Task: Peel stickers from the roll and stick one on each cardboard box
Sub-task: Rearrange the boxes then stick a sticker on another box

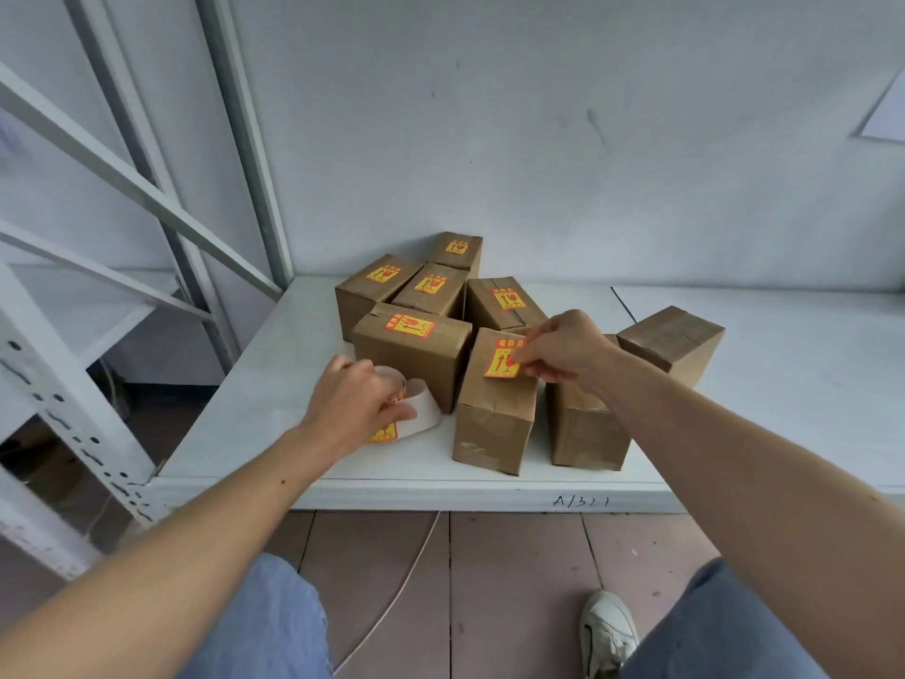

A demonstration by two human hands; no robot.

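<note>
Several brown cardboard boxes stand clustered on a white shelf (pixel 245 423). Those at the back and left carry yellow-and-red stickers, such as the box (pixel 406 360) at front left. My right hand (pixel 563 347) pinches a yellow-red sticker (pixel 502 361) that lies on top of the front middle box (pixel 494 423). My left hand (pixel 357 404) grips the sticker roll (pixel 421 411), whose white backing curls out to the right on the shelf. A box under my right wrist (pixel 583 428) and one at the right (pixel 673 340) show no sticker.
The shelf's front edge (pixel 489 497) bears the handwritten mark A/321. A white metal rack frame (pixel 73 384) rises at the left. A white wall (pixel 538 139) closes the back. Tiled floor, my jeans and a white shoe (pixel 607 629) lie below.
</note>
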